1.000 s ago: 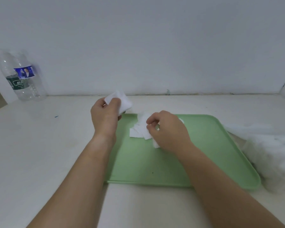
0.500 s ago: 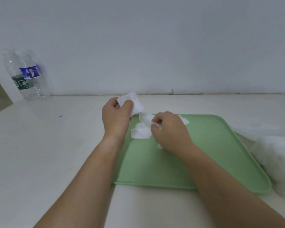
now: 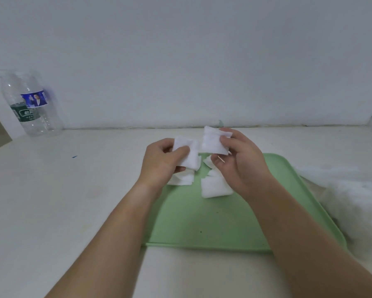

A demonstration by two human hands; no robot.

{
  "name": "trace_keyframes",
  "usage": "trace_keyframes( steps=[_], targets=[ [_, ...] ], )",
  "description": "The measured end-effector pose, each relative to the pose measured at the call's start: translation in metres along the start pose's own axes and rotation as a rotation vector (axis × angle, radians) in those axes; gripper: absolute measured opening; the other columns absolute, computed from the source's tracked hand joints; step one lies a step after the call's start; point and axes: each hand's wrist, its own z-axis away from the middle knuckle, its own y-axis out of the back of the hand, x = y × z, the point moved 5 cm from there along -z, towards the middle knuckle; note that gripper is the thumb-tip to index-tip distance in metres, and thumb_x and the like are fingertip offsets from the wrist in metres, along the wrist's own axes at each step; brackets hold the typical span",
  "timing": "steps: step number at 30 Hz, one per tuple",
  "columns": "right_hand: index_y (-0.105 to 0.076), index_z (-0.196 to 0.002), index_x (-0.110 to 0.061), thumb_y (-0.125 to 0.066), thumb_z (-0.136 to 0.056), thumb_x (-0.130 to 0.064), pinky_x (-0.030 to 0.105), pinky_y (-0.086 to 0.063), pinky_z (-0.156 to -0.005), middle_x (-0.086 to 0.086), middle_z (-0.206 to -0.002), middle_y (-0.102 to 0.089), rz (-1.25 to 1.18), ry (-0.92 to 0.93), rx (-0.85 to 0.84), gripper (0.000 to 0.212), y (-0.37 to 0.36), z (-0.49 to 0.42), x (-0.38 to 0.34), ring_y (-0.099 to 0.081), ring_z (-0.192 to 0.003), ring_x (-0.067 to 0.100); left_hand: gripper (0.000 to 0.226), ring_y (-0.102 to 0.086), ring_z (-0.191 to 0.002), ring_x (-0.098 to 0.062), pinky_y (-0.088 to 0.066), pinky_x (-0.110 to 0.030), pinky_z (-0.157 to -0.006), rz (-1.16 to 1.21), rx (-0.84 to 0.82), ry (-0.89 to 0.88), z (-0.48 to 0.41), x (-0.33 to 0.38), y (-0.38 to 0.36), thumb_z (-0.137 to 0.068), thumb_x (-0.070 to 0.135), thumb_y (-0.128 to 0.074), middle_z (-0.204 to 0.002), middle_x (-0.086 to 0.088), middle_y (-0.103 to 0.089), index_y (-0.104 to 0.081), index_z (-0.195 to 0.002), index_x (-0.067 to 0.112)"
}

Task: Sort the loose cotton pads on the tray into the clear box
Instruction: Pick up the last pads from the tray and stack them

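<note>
Surroundings: bottles [image 3: 30, 104] far left; clear box [image 3: 352, 190], blurred, beside tray [image 3: 202, 222].
Left hand [image 3: 161, 162]: grips pad stack [image 3: 189, 153].
Right hand [image 3: 241, 164]: pinches single pad [image 3: 213, 140].

Your white table [image 3: 73, 201] carries a green tray [image 3: 202, 216].
Well apart to the tray's left, two clear plastic bottles [image 3: 33, 104] stand at the wall, and a small blue speck [image 3: 74, 156] lies between them and the tray. Just beside its right edge sits a blurred clear box [image 3: 352, 201] full of white.
</note>
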Motion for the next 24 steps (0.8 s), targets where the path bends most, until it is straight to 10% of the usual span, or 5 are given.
trace_keyframes(
  steps=[8,24],
  targets=[
    [-0.065,-0.116,-0.011,-0.064,-0.094,-0.003,0.043,-0.054,-0.091,0.011,-0.098,-0.075,0.314,0.078,-0.166,0.023,-0.007,0.006,-0.005,-0.069,-0.092,0.023,0.011,-0.069,-0.071,-0.005,-0.053,-0.021,-0.061,-0.051,-0.183,0.015,0.004,0.002,-0.012,-0.091,0.012,-0.071,-0.075,0.008,-0.074,-0.074,-0.102,0.012],
    [-0.066,-0.106,-0.023,-0.083,-0.078,-0.017,0.013,-0.048,-0.057,-0.003,-0.084,-0.068,0.932,0.296,0.051,0.033,0.004,0.002,-0.009,-0.063,-0.067,0.008,0.021,-0.063,-0.072,-0.013,-0.054,-0.028,-0.063,-0.016,-0.245,0.102,0.005,0.0,-0.013,-0.098,0.021,-0.059,-0.082,0.0,-0.071,-0.079,-0.096,0.015]
  ],
)
